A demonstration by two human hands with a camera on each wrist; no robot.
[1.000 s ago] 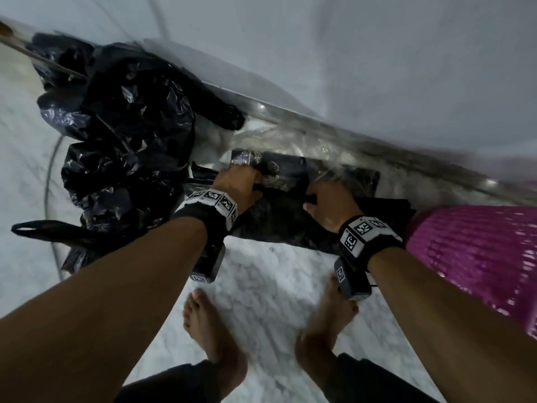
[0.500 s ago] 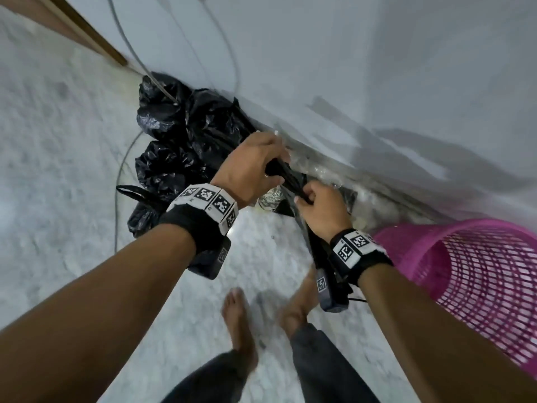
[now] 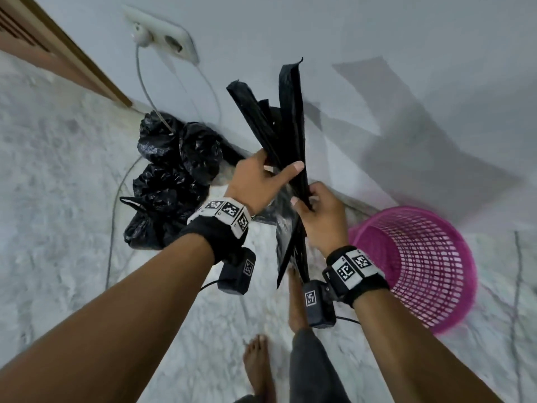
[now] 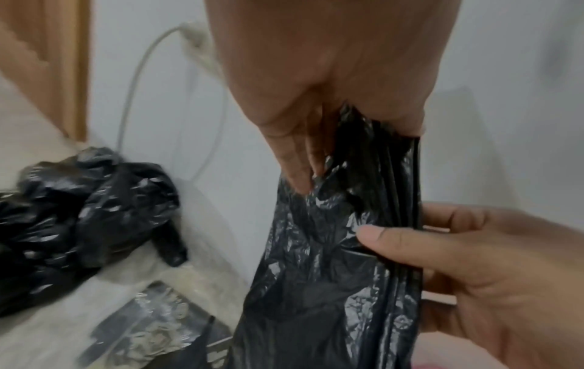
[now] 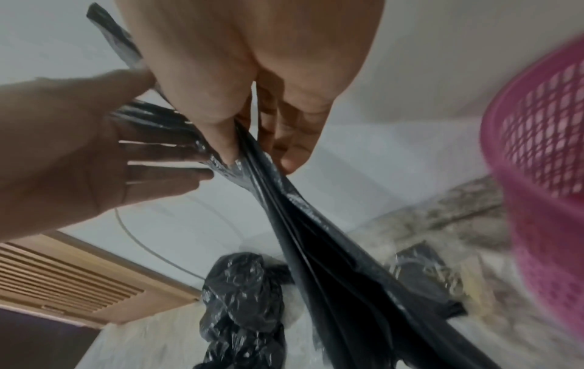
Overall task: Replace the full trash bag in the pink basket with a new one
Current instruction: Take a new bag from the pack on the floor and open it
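Observation:
A folded new black trash bag [image 3: 290, 120] is held up in front of the wall, its handles pointing upward. My left hand [image 3: 277, 168] holds it between thumb and fingers near the middle. My right hand [image 3: 303, 199] pinches the folded edge just below; the thumb [image 4: 379, 232] lies on the plastic. The pink mesh basket [image 3: 421, 266] stands on the floor to the right with no bag in it. The full, tied black trash bag [image 3: 171, 181] lies on the floor to the left, against the wall.
A clear-wrapped pack of black bags [image 4: 151, 332] lies on the marble floor by the wall. A wall socket [image 3: 162, 39] has a white cable running down past the full bag. A wooden door [image 3: 43, 48] is at the far left. My bare feet [image 3: 258, 367] stand below my hands.
Both hands have lifted the new bag from the pack on the floor up in front of the wall. My view has risen, and the whole basket now shows.

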